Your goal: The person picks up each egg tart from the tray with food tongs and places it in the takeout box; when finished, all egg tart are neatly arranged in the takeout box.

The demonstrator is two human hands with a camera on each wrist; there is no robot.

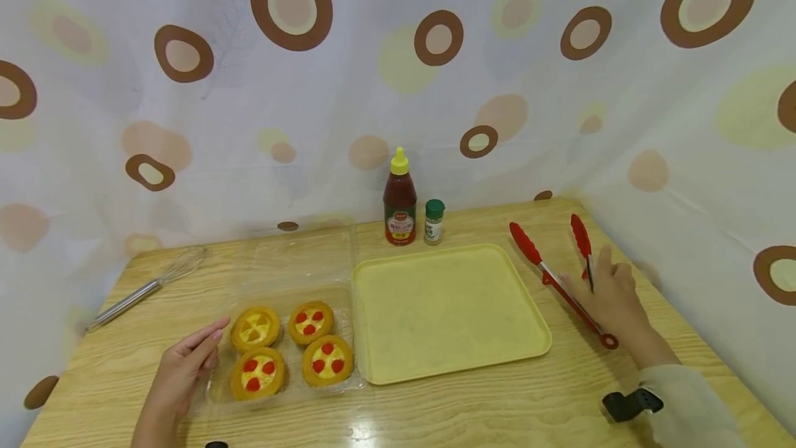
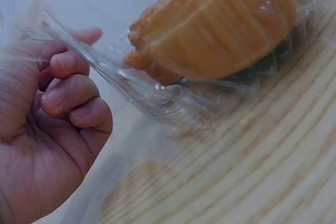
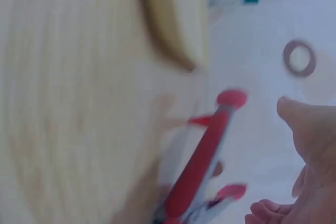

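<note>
My left hand pinches the left rim of a clear plastic box; in the left wrist view the left hand has thumb and index finger at that rim, other fingers curled. Several round tarts sit inside, one with yellow wedges, the others with red dots, such as the front-left tart. On the right, my right hand hovers over red-and-silver tongs, which lie spread apart. The right wrist view shows the right hand apart from the blurred tongs, its fingers holding nothing.
A pale yellow tray lies mid-table, right of the box. Behind it stand a red sauce bottle with a yellow cap and a small green-capped shaker. A whisk lies at the far left. Patterned cloth walls border the table.
</note>
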